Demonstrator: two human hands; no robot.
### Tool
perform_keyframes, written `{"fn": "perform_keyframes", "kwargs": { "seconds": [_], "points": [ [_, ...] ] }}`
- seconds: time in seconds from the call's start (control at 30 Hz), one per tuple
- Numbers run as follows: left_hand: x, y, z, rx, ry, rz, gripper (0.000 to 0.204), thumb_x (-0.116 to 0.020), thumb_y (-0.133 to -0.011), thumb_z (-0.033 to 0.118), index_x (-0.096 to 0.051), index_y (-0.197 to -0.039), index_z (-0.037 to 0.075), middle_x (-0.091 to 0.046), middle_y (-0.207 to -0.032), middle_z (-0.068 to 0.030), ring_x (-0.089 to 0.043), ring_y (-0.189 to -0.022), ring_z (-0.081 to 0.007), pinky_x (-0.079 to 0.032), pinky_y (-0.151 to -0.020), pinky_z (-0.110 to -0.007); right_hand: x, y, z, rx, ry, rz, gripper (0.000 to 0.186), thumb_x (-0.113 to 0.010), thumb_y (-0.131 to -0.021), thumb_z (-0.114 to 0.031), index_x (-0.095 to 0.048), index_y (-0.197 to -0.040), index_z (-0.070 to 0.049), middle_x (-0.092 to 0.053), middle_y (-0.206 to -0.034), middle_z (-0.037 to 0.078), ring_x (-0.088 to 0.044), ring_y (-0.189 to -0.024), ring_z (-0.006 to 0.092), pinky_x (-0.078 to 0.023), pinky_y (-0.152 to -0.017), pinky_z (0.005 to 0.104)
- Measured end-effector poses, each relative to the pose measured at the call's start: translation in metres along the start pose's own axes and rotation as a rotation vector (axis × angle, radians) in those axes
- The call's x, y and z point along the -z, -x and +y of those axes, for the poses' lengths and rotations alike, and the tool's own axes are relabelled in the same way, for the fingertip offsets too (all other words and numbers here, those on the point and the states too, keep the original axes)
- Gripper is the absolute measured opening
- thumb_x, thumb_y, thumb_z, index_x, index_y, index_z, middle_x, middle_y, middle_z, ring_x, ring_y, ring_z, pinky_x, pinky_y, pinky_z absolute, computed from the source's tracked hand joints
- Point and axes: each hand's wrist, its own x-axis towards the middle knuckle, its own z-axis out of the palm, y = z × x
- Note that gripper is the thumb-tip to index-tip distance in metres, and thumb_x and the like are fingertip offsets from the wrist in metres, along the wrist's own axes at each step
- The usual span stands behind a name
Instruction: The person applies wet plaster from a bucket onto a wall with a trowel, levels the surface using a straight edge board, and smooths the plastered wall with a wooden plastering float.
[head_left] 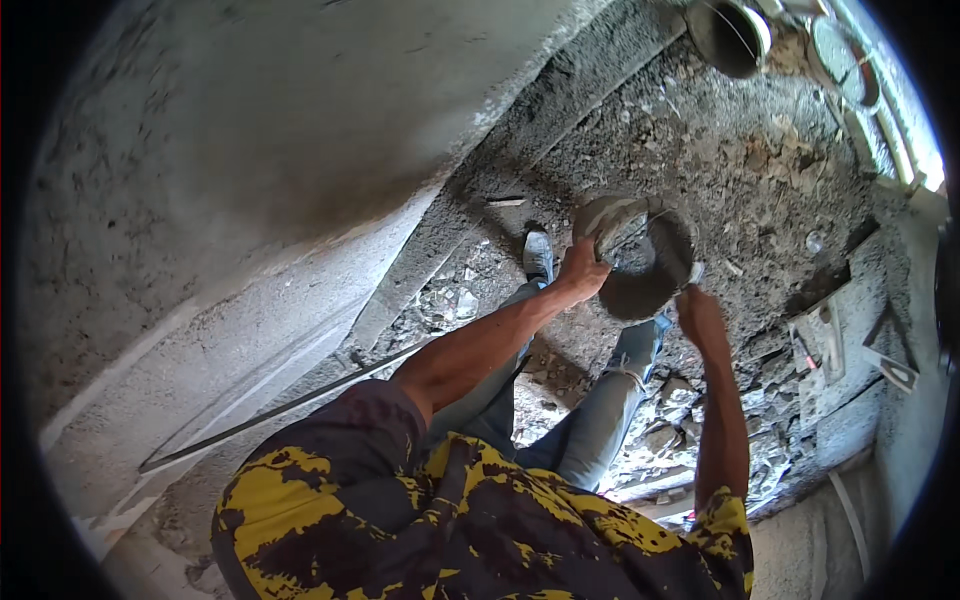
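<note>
A cement-crusted bucket (645, 290) with grey mortar inside is in front of me, above my legs. My left hand (585, 268) is closed on its left rim, beside a flat, mortar-coated piece lying across that side; I cannot make out what this piece is. On the right, my right hand (700, 310) has its fingers closed at the bucket's edge, on or just below a small whitish grip of its handle. My shoes stand on the rubble-strewn ground below.
A rough plastered wall (250, 120) fills the left, with a long thin bar (270, 410) low beside it. Two round containers (728, 40) (840, 62) stand at the upper right. Boards and metal tools (830, 340) lie by the right wall, among broken rubble (680, 420).
</note>
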Motion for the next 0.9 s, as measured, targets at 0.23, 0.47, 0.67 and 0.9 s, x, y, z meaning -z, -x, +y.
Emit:
{"fn": "perform_keyframes", "kwargs": {
  "seconds": [0.23,0.47,0.67,0.9],
  "points": [
    [0.098,0.051,-0.055,-0.173,0.119,0.052,0.073,-0.049,-0.069,0.001,-0.028,-0.137,0.015,-0.061,-0.074,-0.0179,-0.058,-0.059,-0.0233,-0.045,-0.054,-0.036,-0.015,0.087,-0.16,-0.067,-0.351,-0.319,0.029,-0.044,-0.086,-0.022,-0.051,-0.099,0.002,-0.057,-0.065,0.022,-0.057,-0.057,0.0348,-0.045,-0.057,0.046],
    [0.158,0.113,-0.062,-0.232,0.08,0.007,0.069,-0.051,-0.07,-0.001,-0.031,-0.135,0.008,-0.05,-0.108,-0.0276,-0.051,-0.104,-0.0334,-0.041,-0.086,-0.036,-0.091,0.11,-0.182,0.194,-0.061,0.079,0.03,-0.044,-0.084,-0.026,-0.051,-0.092,0.002,-0.056,-0.074,0.032,-0.055,-0.074,0.0472,-0.043,-0.063,0.0521],
    [0.197,0.185,-0.064,-0.091,0.194,0.02,0.06,-0.05,-0.073,-0.001,-0.034,-0.131,0.003,-0.057,-0.102,-0.0195,-0.056,-0.087,-0.0242,-0.044,-0.075,-0.034,-0.052,0.17,-0.231,0.098,0.071,0.094,0.028,-0.042,-0.088,-0.028,-0.052,-0.094,-0.003,-0.057,-0.074,0.029,-0.056,-0.073,0.0455,-0.043,-0.064,0.0516],
    [0.153,0.227,-0.118,-0.358,0.107,0.172,0.066,-0.053,-0.067,-0.006,-0.037,-0.13,0.006,-0.054,-0.105,-0.0256,-0.053,-0.1,-0.0317,-0.043,-0.086,-0.034,-0.132,0.206,-0.187,-0.011,-0.431,-0.36,0.032,-0.049,-0.087,-0.029,-0.053,-0.101,0.0,-0.052,-0.057,0.005,-0.051,-0.044,0.0139,-0.042,-0.04,0.0301]
  ]
}}
